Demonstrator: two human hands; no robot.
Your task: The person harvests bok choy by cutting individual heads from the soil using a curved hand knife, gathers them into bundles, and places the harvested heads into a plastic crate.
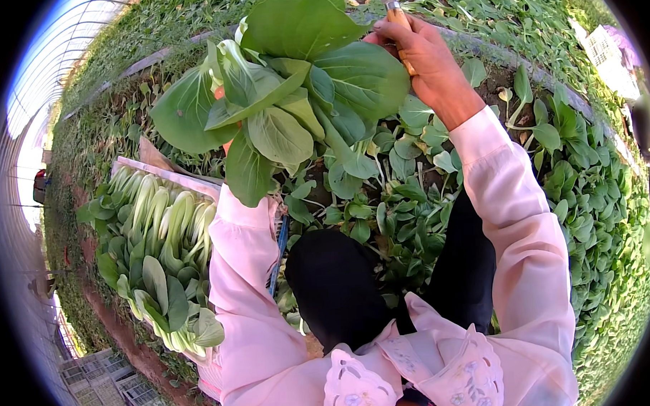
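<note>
My left hand (220,93) is mostly hidden behind a large leafy bok choy plant (283,97), its fingers showing among the leaves as they hold it up. At upper centre-right, my right hand (427,54) grips the wooden handle of a knife (400,26); only the lower part of the blade shows at the picture's top edge. The knife hand is close to the outer leaves; whether they touch I cannot tell. Beside my left forearm, a crate (176,178) is filled with bok choy (164,224) laid in rows, pale stalks and green leaves showing.
Growing bok choy (588,194) covers the ground at right, with cut leaves and low plants (405,200) around my knees. Stacked plastic crates (111,387) stand at lower left, a light crate (604,51) at far right. A pale strip (491,49) crosses the bed inside a greenhouse tunnel.
</note>
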